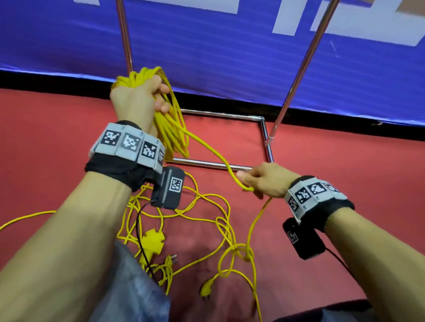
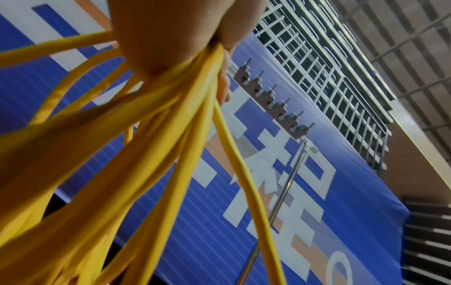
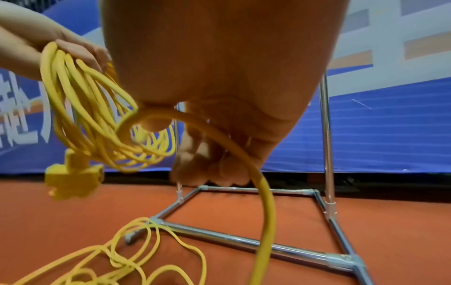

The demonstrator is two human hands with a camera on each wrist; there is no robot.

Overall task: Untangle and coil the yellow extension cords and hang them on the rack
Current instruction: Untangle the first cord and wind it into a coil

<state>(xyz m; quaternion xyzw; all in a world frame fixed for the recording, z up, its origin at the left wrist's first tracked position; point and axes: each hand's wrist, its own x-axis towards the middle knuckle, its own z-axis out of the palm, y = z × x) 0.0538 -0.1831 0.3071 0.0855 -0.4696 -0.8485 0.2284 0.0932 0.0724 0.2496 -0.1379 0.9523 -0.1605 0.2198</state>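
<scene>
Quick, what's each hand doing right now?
Left hand: closed, gripping the coil of yellow cord.
Right hand: closed, pinching the loose cord running from the coil.

Your yellow extension cords point(image 1: 176, 133) have a smooth, matt rubbery jacket with a faint sheen where the light catches the coil. The yellow multi-outlet block point(image 1: 152, 242) looks like hard moulded plastic, matt. The rack point(image 1: 266, 141) you work beside is polished metal tubing, mirror-bright, with shiny sleeve joints at its corners. The floor point(image 1: 339, 165) carries a red, matt, felt-like covering, finely textured. The banner point(image 1: 222, 52) behind is blue vinyl with fine ribbing and a slight gloss. Your wristbands point(image 1: 119, 168) are black, fuzzy cloth, carrying grey matt plastic tiles with printed codes; the black camera housing point(image 1: 304, 241) looks like smooth matt plastic.
</scene>
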